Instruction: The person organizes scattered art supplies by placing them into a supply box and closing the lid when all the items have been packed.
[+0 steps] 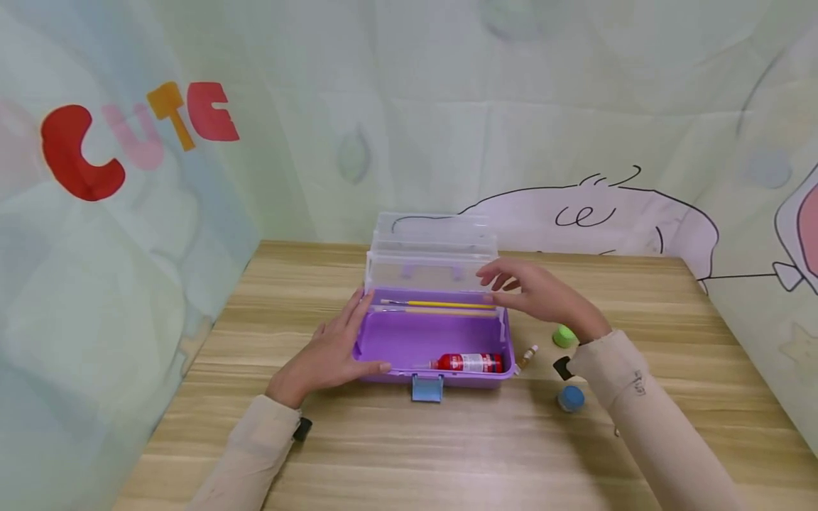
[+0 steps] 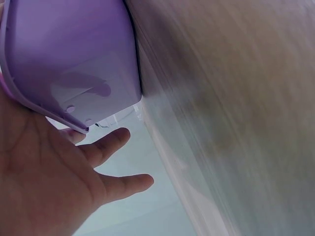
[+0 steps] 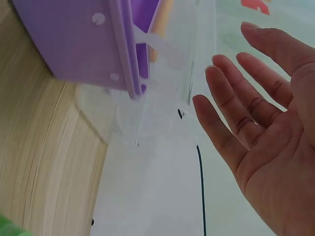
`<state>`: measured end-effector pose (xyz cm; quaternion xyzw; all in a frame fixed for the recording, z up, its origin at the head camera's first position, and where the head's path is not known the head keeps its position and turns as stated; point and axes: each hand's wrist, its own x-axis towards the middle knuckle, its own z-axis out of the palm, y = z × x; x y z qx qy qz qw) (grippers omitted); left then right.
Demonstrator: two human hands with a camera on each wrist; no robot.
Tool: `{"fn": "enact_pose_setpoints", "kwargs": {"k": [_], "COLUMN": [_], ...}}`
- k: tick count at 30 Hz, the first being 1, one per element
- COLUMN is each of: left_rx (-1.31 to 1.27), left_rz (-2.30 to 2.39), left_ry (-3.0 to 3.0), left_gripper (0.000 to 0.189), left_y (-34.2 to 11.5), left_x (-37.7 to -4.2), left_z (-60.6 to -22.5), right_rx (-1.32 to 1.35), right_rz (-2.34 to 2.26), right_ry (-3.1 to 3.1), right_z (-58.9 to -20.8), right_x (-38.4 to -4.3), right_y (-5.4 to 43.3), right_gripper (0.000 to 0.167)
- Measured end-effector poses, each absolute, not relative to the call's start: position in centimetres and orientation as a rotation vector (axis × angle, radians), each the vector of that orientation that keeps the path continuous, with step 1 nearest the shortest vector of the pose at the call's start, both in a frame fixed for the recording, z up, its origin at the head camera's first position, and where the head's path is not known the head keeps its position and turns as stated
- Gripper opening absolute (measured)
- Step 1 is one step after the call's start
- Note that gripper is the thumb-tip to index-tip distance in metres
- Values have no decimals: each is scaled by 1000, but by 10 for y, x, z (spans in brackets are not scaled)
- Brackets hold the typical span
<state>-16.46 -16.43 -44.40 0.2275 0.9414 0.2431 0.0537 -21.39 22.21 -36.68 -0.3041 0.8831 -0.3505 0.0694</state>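
A purple plastic box [image 1: 396, 341] stands on the table with its clear lid [image 1: 434, 231] tipped up at the back. My left hand [image 1: 326, 355] rests against the box's left side, fingers spread and thumb across the front rim. Over the back right corner, close to the raised lid, is my right hand [image 1: 537, 291]; its palm [image 3: 280, 152] holds nothing. Inside the box, a red bottle [image 1: 469, 363] lies along the front. A yellow-handled paintbrush [image 1: 447, 304] and a paler brush [image 1: 447, 311] lie side by side along the back.
Right of the box lies a small brown bottle with a white tip [image 1: 527, 358]. Farther right are a green-topped pot [image 1: 564, 336] and a blue-topped pot [image 1: 571, 398], near the right sleeve. A blue latch [image 1: 427, 388] hangs at the box's front. Printed cloth [image 1: 307, 156] surrounds the table.
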Motion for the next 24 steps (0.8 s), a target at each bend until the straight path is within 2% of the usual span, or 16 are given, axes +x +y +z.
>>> {"fn": "enact_pose_setpoints", "kwargs": {"k": [24], "left_rx": [740], "left_rz": [748], "left_ry": [2873], "left_gripper": [121], "left_y": [-165], "left_x": [-167], "left_z": [-444], "right_rx": [-902], "right_rz": [-1199], "right_ry": [2614], "right_z": [-382], "right_x": [-185], "right_y": [283], "right_gripper": [39]}}
